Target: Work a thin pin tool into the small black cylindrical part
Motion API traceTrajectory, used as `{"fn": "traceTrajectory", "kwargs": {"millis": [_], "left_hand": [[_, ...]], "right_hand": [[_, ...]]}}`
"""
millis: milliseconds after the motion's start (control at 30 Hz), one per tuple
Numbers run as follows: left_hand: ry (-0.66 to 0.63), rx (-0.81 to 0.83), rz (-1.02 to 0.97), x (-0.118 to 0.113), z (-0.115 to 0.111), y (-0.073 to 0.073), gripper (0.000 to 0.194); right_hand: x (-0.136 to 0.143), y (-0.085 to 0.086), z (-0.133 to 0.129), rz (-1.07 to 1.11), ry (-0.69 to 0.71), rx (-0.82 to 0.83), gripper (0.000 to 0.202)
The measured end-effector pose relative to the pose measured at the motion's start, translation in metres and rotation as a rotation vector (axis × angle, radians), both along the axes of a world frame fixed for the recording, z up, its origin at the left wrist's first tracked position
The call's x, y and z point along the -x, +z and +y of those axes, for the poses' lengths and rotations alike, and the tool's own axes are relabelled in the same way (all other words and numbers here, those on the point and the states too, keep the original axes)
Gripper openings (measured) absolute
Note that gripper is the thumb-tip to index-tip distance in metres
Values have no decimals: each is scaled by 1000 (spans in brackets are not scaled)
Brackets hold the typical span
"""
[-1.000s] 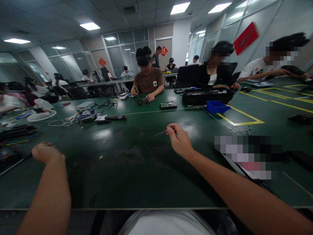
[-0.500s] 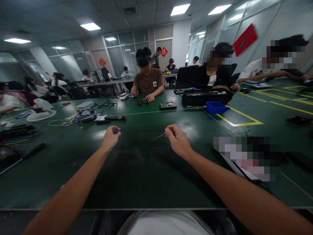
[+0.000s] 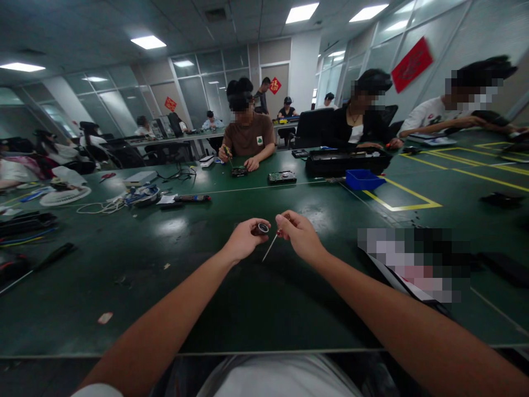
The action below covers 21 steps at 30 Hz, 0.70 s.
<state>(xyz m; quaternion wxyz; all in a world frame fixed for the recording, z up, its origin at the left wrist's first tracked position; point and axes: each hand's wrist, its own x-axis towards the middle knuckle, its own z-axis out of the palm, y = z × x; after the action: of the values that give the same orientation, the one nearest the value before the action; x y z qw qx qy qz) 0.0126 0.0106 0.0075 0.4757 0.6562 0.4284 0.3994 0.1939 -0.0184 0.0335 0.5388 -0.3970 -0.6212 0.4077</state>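
My left hand [image 3: 244, 240] is closed on a small dark cylindrical part with a pale ring at its end [image 3: 263, 227]; its exact kind I cannot make out. Close beside it, my right hand [image 3: 301, 232] grips a screwdriver [image 3: 270, 247] by its handle, which the fingers mostly hide. The thin metal shaft slants down and left, just right of the cylindrical part. Both hands are above the green table [image 3: 231, 309], near its middle.
Ahead lie a hard drive [image 3: 282, 177], a blue tray [image 3: 363, 180] and a long black case [image 3: 347, 164]. Across the table a person [image 3: 250, 132] works on a small device. Cables [image 3: 142, 196] lie left; a long screwdriver [image 3: 53, 256] lies nearer. A blurred flat item [image 3: 407, 264] is at right.
My left hand has moved right with the dark cylindrical part, close to my right hand. The screwdriver in my right hand now points more steeply down.
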Motion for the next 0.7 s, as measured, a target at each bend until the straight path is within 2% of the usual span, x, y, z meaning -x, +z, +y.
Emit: {"fn": "traceTrajectory", "kwargs": {"millis": [200, 300, 433, 600, 700], "left_hand": [[88, -76, 67, 8, -15, -6, 47], [139, -108, 96, 13, -15, -8, 45], [134, -140, 137, 16, -12, -8, 40], [155, -182, 207, 16, -15, -4, 41], [169, -205, 268, 15, -18, 0, 41]], "right_hand": [[-1, -6, 10, 246, -123, 3, 27], [-1, -9, 11, 196, -148, -33, 27], [1, -12, 8, 98, -189, -64, 27], [0, -14, 9, 139, -231, -78, 27], [-1, -15, 11, 74, -218, -77, 25]]}}
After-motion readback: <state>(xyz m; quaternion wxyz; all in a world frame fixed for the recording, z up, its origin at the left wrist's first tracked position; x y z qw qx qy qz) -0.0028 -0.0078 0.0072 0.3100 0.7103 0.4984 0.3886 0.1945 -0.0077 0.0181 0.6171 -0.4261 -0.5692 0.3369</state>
